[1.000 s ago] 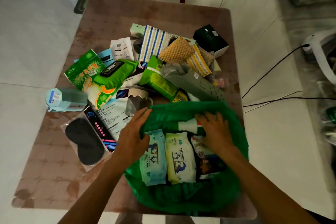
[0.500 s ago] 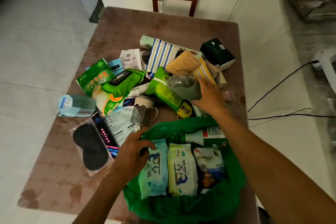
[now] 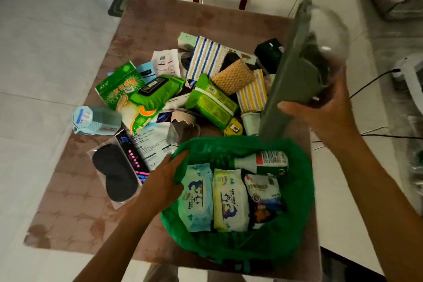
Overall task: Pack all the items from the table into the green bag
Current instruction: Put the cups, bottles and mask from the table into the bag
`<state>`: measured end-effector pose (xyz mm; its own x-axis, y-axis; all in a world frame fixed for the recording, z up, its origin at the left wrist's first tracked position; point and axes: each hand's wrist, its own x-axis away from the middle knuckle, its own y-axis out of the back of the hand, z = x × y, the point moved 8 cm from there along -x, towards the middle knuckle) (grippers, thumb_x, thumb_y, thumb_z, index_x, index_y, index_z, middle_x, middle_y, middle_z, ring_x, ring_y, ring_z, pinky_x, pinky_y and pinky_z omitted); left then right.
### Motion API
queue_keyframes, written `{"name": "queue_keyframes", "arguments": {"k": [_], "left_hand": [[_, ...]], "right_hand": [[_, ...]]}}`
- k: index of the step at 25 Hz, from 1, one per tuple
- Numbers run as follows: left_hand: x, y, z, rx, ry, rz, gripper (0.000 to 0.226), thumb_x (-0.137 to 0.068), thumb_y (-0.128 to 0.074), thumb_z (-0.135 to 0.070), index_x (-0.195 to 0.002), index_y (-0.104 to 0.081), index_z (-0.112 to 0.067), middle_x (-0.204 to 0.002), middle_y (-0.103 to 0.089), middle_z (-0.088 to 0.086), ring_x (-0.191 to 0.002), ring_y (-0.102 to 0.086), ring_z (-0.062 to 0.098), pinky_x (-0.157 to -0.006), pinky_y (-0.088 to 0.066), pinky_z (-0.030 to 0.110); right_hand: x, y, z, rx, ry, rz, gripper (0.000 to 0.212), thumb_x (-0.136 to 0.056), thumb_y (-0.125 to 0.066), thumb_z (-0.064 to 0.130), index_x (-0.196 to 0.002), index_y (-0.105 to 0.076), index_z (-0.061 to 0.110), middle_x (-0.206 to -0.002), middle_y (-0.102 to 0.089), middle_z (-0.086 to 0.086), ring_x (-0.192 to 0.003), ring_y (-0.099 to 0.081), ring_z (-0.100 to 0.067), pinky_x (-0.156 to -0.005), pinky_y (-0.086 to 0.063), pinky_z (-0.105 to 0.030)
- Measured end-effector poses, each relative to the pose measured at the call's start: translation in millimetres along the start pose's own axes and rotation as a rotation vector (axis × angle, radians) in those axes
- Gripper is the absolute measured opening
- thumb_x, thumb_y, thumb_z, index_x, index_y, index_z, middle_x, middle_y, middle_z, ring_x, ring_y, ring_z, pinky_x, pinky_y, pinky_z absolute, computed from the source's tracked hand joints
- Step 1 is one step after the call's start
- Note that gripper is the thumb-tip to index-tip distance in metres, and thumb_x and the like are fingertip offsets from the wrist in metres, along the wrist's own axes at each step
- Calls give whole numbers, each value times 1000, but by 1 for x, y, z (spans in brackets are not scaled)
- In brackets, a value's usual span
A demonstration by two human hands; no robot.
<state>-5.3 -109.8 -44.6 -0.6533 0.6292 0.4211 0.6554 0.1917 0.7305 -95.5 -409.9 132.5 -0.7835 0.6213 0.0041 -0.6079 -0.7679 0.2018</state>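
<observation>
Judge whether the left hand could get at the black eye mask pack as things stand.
Probably yes, but not while it stays occupied: the left hand is gripping the green bag rim. The eye mask pack lies uncovered just beside that hand on the table, nothing between them.

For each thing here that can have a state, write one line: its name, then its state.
green bag: open, part filled
left hand: gripping bag rim
right hand: holding grey item
grey item: lifted, tilted above bag
white bottle: lying inside bag
black eye mask: on table, unpacked
</observation>
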Motion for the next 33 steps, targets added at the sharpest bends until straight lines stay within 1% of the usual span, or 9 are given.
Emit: {"name": "queue_keyframes", "arguments": {"k": [3, 7, 10, 13, 16, 21, 25, 28, 33], "left_hand": [[4, 10, -3, 101, -44, -36, 83, -78, -62, -2, -146, -26, -33, -131, -46, 6, -104, -56, 25, -84, -53, 36], [17, 30, -4, 160, -93, -97, 66, -69, -50, -18, -135, -50, -24, -135, -54, 3, -120, -53, 26, -100, -46, 41], [27, 36, 0, 149, -132, -25, 62, -71, -49, -18, -132, -54, -29, -144, -47, 0, -128, -47, 21, -106, -41, 40], [28, 22, -2, 317, -182, 184, 47, -79, -62, -15, -119, -62, -40, -144, -42, -5, -125, -46, 4, -102, -46, 33], [-17, 52, 12, 640, 33, -232, 20, -79, -66, -29, -97, -70, -20, -112, -67, -1, -101, -63, 11, -90, -52, 41], [-111, 16, 26, 162, 269, -115, 93, -62, -56, -69, -138, -28, -22, -127, -57, 16, -113, -54, 41, -93, -43, 53], [-100, 31, 30, 298, 366, -271, 88, -62, -70, -61, -131, -39, -16, -120, -61, 14, -110, -57, 35, -89, -45, 43], [-38, 59, 20, 595, 163, -390, 66, -63, -73, -54, -119, -47, -32, -109, -64, 0, -99, -63, 22, -86, -52, 41], [39, 6, -23, 544, -162, 103, 91, -72, -66, -62, -146, -16, -47, -157, -19, -9, -142, -25, 16, -112, -31, 50]], "right_hand": [[62, -35, 2, 125, 7, 274, 89, -55, -88, 21, -124, -37, 44, -115, -58, 26, -107, -61, -3, -78, -56, -21], [102, -100, -117, 1065, -8, 761, 91, -68, -75, 52, -142, -23, 44, -138, -44, 11, -121, -48, -19, -98, -44, -41], [104, -121, -175, 1288, -44, 756, 91, -78, -67, 51, -150, -14, 33, -151, -35, -4, -129, -40, -32, -103, -39, -47], [93, -130, -182, 1184, 5, 544, 84, -84, -64, 46, -151, -19, 23, -151, -37, -6, -127, -43, -32, -101, -43, -43], [95, -127, -165, 1116, 114, 528, 80, -80, -73, 34, -147, -32, 20, -147, -42, -9, -129, -43, -33, -104, -40, -45], [135, -89, -140, 959, 86, 259, 57, -75, -78, 22, -127, -57, 13, -130, -58, -9, -119, -54, -27, -102, -40, -36], [147, -69, -124, 665, -60, 150, 39, -81, -73, 15, -117, -62, 27, -117, -60, 16, -108, -56, 2, -91, -56, -36], [131, -89, -106, 64, -307, 103, 50, -78, -75, 20, -119, -56, 42, -108, -67, 17, -100, -64, 1, -84, -58, -34], [117, -157, -121, -409, -588, 134, 84, -57, -86, 31, -130, -47, 45, -128, -58, -5, -105, -66, -24, -82, -58, -45]]}}
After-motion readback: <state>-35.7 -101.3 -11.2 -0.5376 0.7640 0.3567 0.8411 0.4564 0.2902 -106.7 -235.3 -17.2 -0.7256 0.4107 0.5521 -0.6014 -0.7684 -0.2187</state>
